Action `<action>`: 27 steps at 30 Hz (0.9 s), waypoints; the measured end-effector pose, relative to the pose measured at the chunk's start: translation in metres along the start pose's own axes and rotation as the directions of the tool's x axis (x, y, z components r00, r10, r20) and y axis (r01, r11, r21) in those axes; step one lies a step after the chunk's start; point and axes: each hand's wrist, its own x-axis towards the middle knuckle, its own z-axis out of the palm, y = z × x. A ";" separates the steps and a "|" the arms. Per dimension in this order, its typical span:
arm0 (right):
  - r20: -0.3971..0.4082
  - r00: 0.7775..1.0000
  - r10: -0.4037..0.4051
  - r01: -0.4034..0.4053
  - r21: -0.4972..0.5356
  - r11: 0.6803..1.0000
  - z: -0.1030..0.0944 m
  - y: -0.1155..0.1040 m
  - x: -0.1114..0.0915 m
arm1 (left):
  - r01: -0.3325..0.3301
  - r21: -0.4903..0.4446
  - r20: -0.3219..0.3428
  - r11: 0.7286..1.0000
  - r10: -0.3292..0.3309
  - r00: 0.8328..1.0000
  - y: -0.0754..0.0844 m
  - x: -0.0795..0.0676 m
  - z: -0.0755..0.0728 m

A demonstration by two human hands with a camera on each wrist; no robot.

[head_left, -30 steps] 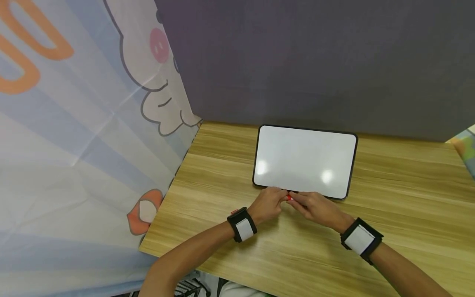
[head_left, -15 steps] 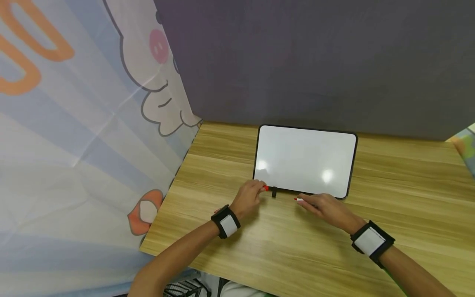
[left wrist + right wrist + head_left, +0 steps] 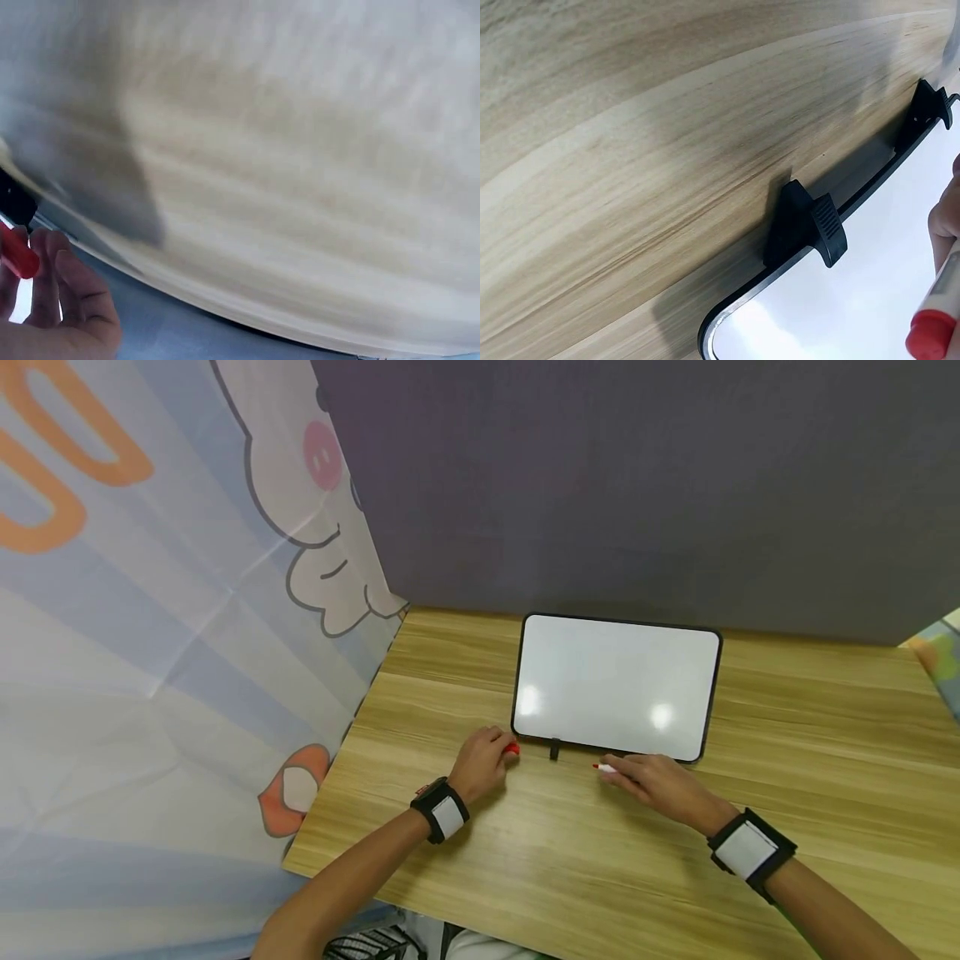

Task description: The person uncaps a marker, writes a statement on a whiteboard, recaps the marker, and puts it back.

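A whiteboard (image 3: 618, 685) with a black frame lies on the wooden table. My right hand (image 3: 656, 785) is at its near edge, pinching a white marker (image 3: 607, 769) whose bare red tip points left. In the right wrist view the marker's red rear end (image 3: 931, 335) shows by the fingers. Off the board's near left corner, my left hand (image 3: 483, 764) pinches a red marker cap (image 3: 512, 748). The left wrist view also shows the cap (image 3: 21, 256) between thumb and fingers. One black clip (image 3: 554, 749) sticks out from the near edge, between the hands.
Along the frame in the right wrist view are two black clips, a nearer one (image 3: 826, 229) and a farther one (image 3: 943, 107). A dark grey panel (image 3: 637, 493) stands behind the table (image 3: 810, 760). A printed cloth (image 3: 187, 710) hangs at the left.
My hands, together at the board's near edge a second ago, have parted. The left hand has moved left with the red cap, off the marker. The right hand has shifted slightly right, keeping the marker.
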 end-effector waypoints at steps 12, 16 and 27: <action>-0.007 1.000 -0.008 0.008 -0.001 1.000 -0.002 0.000 0.000 | -0.040 0.007 0.041 0.999 0.040 0.998 -0.004 -0.007 0.010; -0.009 1.000 -0.002 0.002 -0.023 1.000 -0.003 0.001 -0.001 | -0.024 -0.011 0.056 1.000 0.024 0.998 -0.004 -0.007 0.009; -0.027 1.000 0.013 -0.013 0.011 1.000 -0.004 0.001 0.002 | 0.009 -0.082 -0.030 0.997 -0.011 0.999 0.007 0.005 -0.013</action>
